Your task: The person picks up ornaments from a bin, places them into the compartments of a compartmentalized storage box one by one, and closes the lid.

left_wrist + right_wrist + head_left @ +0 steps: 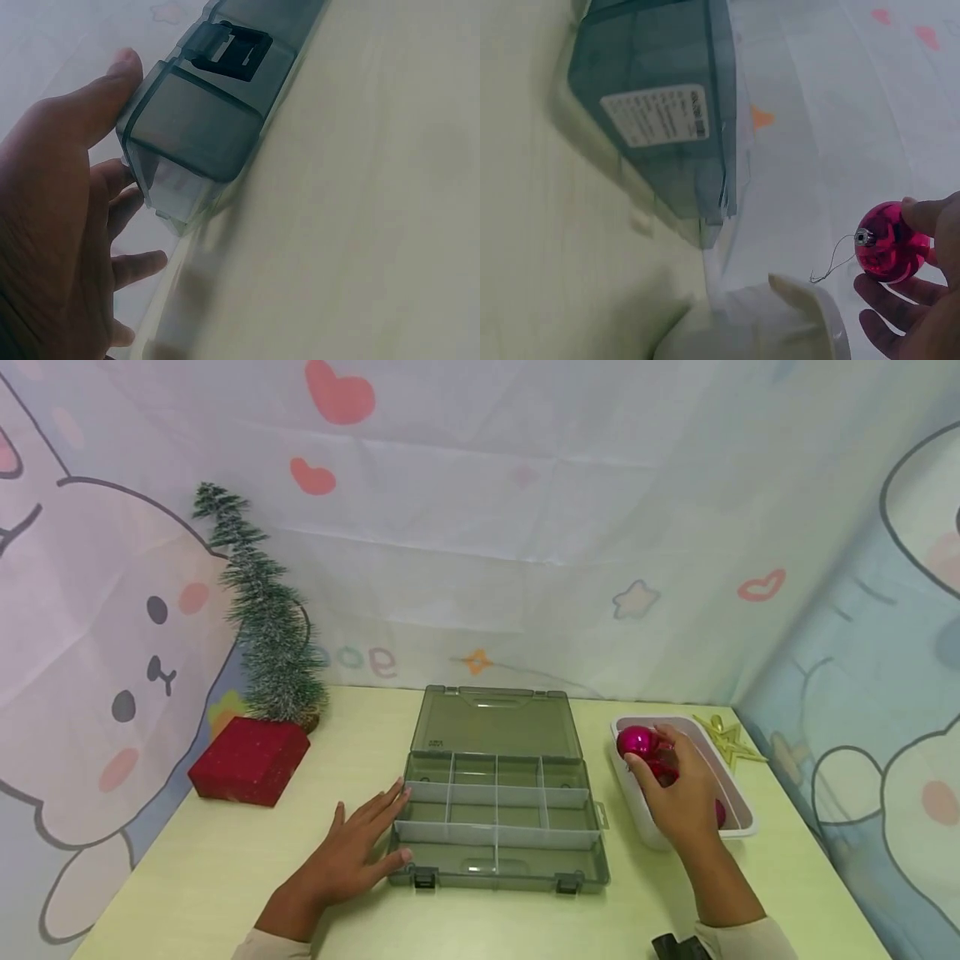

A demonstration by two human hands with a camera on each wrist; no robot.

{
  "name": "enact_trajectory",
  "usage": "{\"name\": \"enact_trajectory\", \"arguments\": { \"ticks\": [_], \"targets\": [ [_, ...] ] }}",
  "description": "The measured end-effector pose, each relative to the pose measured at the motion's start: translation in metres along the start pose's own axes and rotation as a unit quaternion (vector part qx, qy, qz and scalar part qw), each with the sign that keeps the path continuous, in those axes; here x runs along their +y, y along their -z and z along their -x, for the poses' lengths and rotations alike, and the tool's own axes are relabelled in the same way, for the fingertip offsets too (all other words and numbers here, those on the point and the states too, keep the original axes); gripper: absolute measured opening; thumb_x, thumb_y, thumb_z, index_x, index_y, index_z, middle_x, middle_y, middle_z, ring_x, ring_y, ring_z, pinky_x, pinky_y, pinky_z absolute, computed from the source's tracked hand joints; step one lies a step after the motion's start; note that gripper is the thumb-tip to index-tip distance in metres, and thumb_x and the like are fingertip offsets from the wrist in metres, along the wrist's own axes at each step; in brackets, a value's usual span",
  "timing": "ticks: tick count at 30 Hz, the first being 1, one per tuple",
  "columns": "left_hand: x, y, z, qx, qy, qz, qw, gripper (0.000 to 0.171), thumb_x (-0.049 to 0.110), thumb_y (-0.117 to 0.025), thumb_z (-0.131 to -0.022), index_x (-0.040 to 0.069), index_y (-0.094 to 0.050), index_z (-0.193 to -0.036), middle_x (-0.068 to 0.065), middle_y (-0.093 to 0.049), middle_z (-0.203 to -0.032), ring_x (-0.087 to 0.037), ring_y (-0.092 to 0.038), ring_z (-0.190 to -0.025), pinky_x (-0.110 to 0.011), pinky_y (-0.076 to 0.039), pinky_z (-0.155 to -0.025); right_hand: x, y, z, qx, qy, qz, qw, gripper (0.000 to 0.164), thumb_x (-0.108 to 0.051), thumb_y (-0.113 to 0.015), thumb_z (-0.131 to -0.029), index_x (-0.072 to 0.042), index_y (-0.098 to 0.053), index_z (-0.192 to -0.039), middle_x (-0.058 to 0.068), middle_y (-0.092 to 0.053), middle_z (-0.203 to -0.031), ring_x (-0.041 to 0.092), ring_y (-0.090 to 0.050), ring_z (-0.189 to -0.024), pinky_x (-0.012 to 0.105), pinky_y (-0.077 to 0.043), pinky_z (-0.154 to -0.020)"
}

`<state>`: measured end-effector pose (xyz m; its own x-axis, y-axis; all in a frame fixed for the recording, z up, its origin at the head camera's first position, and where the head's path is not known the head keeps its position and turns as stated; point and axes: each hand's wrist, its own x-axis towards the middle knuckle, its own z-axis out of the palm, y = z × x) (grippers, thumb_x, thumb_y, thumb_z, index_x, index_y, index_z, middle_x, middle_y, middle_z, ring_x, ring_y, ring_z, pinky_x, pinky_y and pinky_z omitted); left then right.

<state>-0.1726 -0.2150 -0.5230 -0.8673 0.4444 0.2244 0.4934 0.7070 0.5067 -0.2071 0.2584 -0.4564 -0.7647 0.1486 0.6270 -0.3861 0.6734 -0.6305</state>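
Note:
An olive-tinted clear plastic organizer box (495, 837) lies with its lid folded back, its divided compartments bare. My left hand (348, 853) rests at its left side, fingers spread and touching the edge, thumb by the front corner. Over the white bin (738, 777) at the right, my right hand (686, 793) pinches a shiny magenta Christmas ball (891, 244) between thumb and fingers. A thin hanging thread (831, 266) dangles from its silver cap. Another pink ball (720, 813) shows inside the bin, partly hidden by the hand.
A small artificial Christmas tree (270, 635) stands at the back left, behind a red box (251, 760). Gold star ornaments (727, 741) lie beyond the bin at the right. A printed cloth (480, 568) hangs along the table's back edge.

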Motion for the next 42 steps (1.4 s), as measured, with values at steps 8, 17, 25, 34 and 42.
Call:
{"name": "enact_trajectory", "arguments": {
  "ticks": [8, 17, 25, 34, 42],
  "targets": [
    [-0.005, 0.0, 0.001, -0.014, -0.02, 0.012, 0.9996, 0.104, 0.075, -0.066, -0.097, 0.014, -0.031, -0.174, -0.014, -0.03, -0.181, -0.045, -0.041, -0.161, -0.099, -0.014, -0.109, -0.006, -0.012, -0.008, -0.055, 0.008, -0.052, 0.997, 0.052, -0.001, -0.073, -0.102, -0.005, -0.063, -0.153, 0.027, -0.066, -0.138, -0.009, -0.058, -0.112, -0.004, -0.044, -0.092],
    [-0.006, -0.001, 0.002, -0.014, -0.024, 0.017, 0.9995, 0.111, 0.076, -0.071, -0.092, 0.012, -0.03, -0.174, -0.015, -0.028, -0.181, -0.045, -0.04, -0.161, -0.1, -0.014, -0.108, -0.021, -0.022, -0.013, -0.146, -0.069, -0.127, 0.979, 0.056, -0.002, -0.076, -0.101, 0.002, -0.059, -0.154, 0.028, -0.06, -0.151, 0.054, -0.072, -0.123, 0.003, -0.052, -0.089],
    [-0.007, 0.0, 0.002, -0.019, -0.021, 0.027, 0.9992, 0.11, 0.074, -0.072, -0.093, 0.017, -0.028, -0.175, -0.015, -0.027, -0.182, -0.047, -0.039, -0.161, -0.1, -0.013, -0.108, -0.038, -0.042, -0.014, -0.172, -0.106, -0.152, 0.968, 0.059, -0.004, -0.079, -0.099, -0.002, -0.058, -0.154, 0.024, -0.056, -0.153, 0.049, -0.074, -0.125, 0.016, -0.061, -0.091],
    [-0.007, -0.002, 0.001, -0.014, -0.024, 0.011, 0.9995, 0.111, 0.076, -0.073, -0.091, 0.013, -0.031, -0.174, -0.014, -0.03, -0.181, -0.045, -0.041, -0.161, -0.099, -0.017, -0.108, -0.058, -0.077, -0.007, -0.171, -0.135, -0.142, 0.966, 0.055, -0.014, -0.086, -0.096, -0.005, -0.061, -0.144, 0.02, -0.066, -0.146, 0.039, -0.077, -0.115, 0.019, -0.062, -0.084],
    [-0.007, -0.001, 0.002, -0.012, -0.025, 0.007, 0.9996, 0.11, 0.076, -0.072, -0.091, 0.018, -0.03, -0.175, -0.014, -0.03, -0.181, -0.048, -0.043, -0.159, -0.1, -0.017, -0.107, -0.079, -0.105, -0.003, -0.159, -0.141, -0.124, 0.969, 0.05, -0.021, -0.088, -0.094, -0.006, -0.067, -0.137, 0.017, -0.075, -0.132, 0.032, -0.075, -0.114, 0.045, -0.065, -0.096]
  ]
}}
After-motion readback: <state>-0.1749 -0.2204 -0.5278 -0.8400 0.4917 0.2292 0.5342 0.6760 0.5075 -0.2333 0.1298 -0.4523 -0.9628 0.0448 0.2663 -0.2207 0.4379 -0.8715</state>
